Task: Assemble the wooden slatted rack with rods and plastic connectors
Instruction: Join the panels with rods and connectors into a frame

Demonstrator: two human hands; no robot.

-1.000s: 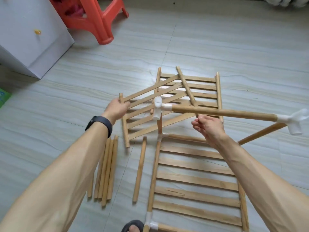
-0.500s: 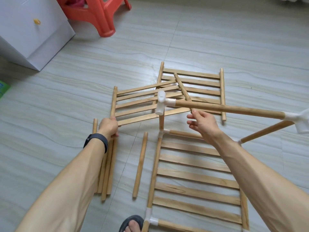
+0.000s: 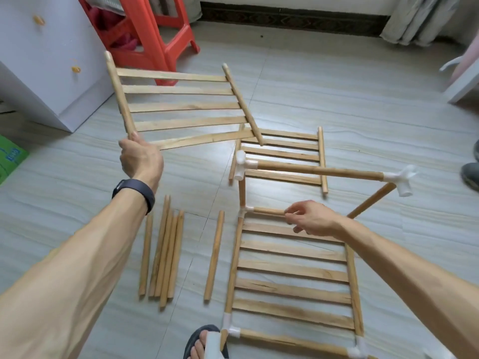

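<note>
My left hand [image 3: 140,159] grips the near end of one side rod of a loose slatted panel [image 3: 181,107] and holds it up, tilted, over the floor. The panel's far corner hangs above a second slatted panel [image 3: 282,156] lying flat. The partly built rack [image 3: 293,275] lies before me: a slatted shelf framed by rods and white plastic connectors [image 3: 242,165], with two uprights carrying a raised cross rod [image 3: 318,171]. My right hand [image 3: 311,218] pinches the shelf's far horizontal rod near the corner connector [image 3: 245,211].
Several loose rods [image 3: 163,250] lie on the tiled floor left of the rack, one single rod [image 3: 213,255] closer to it. A white cabinet [image 3: 44,60] and a red stool [image 3: 155,35] stand at the back left. My sandalled foot [image 3: 202,342] is at the bottom; another shoe [image 3: 470,174] at the right edge.
My left hand has lifted the loose slatted panel off the floor and swung it up and left. My right hand has dropped from under the raised cross rod to the shelf's far rod.
</note>
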